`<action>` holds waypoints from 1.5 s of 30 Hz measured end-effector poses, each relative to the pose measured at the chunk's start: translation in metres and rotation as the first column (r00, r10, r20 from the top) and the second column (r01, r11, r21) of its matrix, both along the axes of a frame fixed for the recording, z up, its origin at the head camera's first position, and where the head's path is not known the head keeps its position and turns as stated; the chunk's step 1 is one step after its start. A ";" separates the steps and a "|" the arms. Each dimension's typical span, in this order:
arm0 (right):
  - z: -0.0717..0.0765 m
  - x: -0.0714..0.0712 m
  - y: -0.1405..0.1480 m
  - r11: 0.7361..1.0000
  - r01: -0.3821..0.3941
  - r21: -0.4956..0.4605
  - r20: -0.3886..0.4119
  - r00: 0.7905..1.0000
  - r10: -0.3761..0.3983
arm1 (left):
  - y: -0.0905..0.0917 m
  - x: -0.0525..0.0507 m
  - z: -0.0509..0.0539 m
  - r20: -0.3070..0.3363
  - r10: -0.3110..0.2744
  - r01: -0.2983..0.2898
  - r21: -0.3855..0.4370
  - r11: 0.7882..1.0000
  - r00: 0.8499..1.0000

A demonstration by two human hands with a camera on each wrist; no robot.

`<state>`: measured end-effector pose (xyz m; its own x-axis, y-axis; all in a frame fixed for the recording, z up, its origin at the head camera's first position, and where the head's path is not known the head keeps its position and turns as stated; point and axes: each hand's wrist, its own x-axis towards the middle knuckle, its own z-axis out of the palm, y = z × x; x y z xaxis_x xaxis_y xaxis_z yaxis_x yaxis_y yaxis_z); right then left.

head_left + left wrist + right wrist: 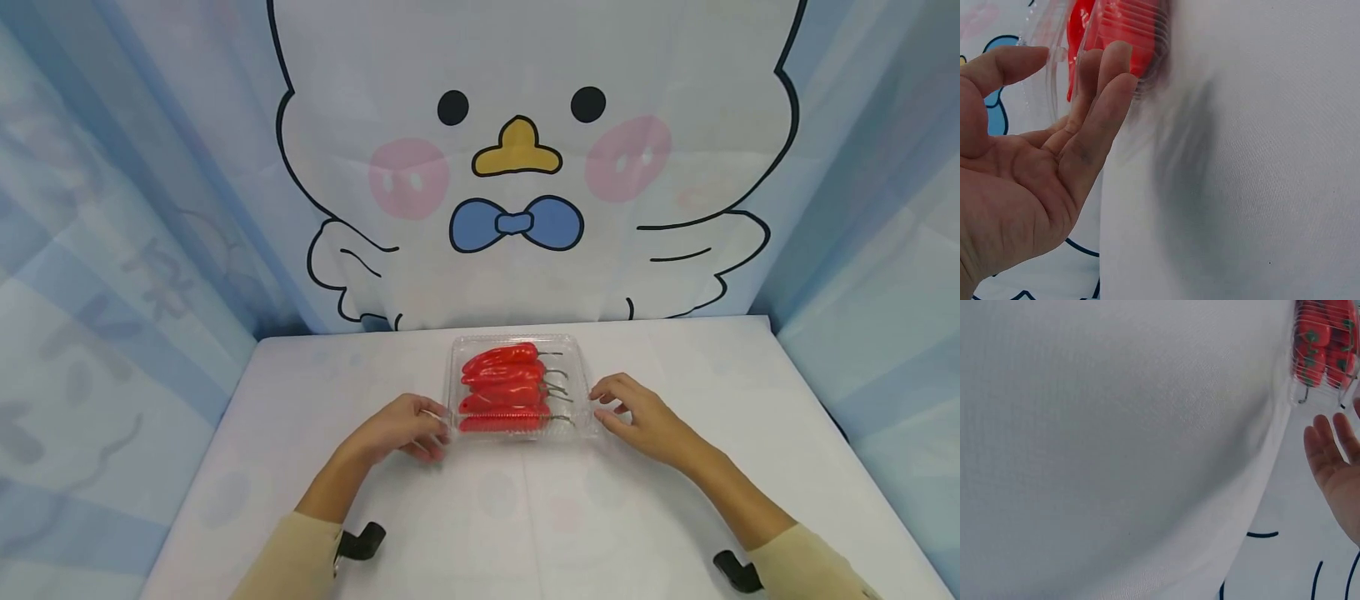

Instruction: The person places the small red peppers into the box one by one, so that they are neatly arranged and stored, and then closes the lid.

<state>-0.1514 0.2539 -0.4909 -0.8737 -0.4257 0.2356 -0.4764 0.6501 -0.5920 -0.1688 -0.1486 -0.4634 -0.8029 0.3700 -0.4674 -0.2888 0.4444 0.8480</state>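
A clear plastic box (517, 340) stands near the far side of the table, with several long red chili peppers (502, 393) lying in it, their green stems to the right. At the box's left side is my left hand (401, 429); its fingers (1100, 119) are loosely bent and the thumb stands apart from them. Whether the fingertips touch the plastic I cannot tell. To the right of the box, my right hand (637, 419) is held with relaxed, spread fingers (1325, 447), a small gap showing in the right wrist view. Neither hand grips anything.
A white cloth covers the table (495, 517). Behind it hangs a curtain (517, 283) printed with a cartoon bird, and blue-and-white curtains (97, 333) flank the sides. Black wrist mounts (362, 542) stick out from both beige sleeves (292, 558).
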 end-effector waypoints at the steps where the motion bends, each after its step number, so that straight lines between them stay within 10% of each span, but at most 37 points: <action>1: 0.001 0.001 0.000 1.000 0.005 0.012 0.026 1.000 -0.005 | 0.000 0.000 -0.001 -0.001 -0.005 0.005 -0.002 1.000 1.000; 31: 0.002 0.003 0.003 0.998 0.057 -0.014 0.335 0.941 -0.049 | 0.006 0.000 -0.013 -0.006 0.044 -0.044 0.003 0.999 0.999; 45: -0.002 -0.006 0.010 0.997 -0.045 -0.068 0.420 0.905 0.069 | 0.006 0.001 -0.016 -0.014 0.034 -0.033 0.026 0.999 0.999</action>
